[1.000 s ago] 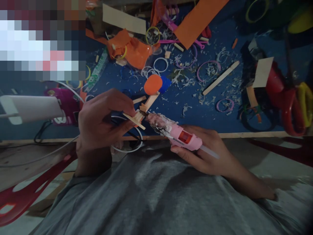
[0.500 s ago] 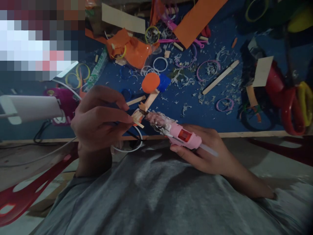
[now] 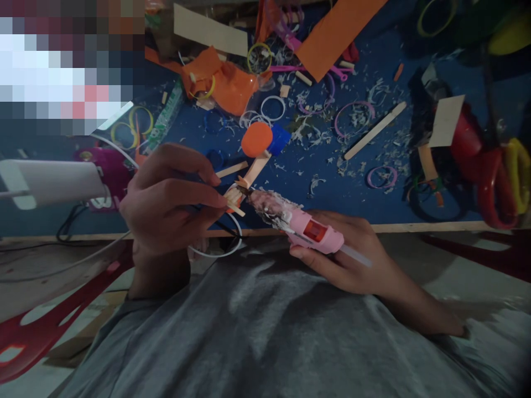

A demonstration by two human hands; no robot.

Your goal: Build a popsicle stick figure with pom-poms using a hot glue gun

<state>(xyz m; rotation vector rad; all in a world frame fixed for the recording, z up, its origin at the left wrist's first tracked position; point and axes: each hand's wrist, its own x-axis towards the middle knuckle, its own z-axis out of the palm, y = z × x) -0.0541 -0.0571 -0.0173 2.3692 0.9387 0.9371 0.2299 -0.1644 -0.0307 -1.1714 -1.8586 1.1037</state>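
Note:
My right hand (image 3: 350, 249) is wrapped round a pink hot glue gun (image 3: 317, 229), its nozzle end coated in whitish stringy glue. A clear glue stick (image 3: 355, 255) juts from the back of the gun. The tip meets a small craft of wooden sticks (image 3: 257, 170), which has an orange disc (image 3: 257, 140) and a blue bottle cap (image 3: 279, 139) at its far end. My left hand (image 3: 174, 199) pinches the near end of this stick craft between thumb and fingers; part of the grip is hidden.
Glue shreds, rubber bands and paper scraps litter the blue table (image 3: 290, 177). A loose craft stick (image 3: 375, 131) lies to the right, before red-handled scissors (image 3: 495, 193). Far left are a white charger (image 3: 53, 185) with a cable and a purple item (image 3: 112, 177). Orange paper (image 3: 338, 38) lies at the back.
Almost nothing differs. Both hands, the glue gun and the stick craft keep their places, with only a very slight shift of the view.

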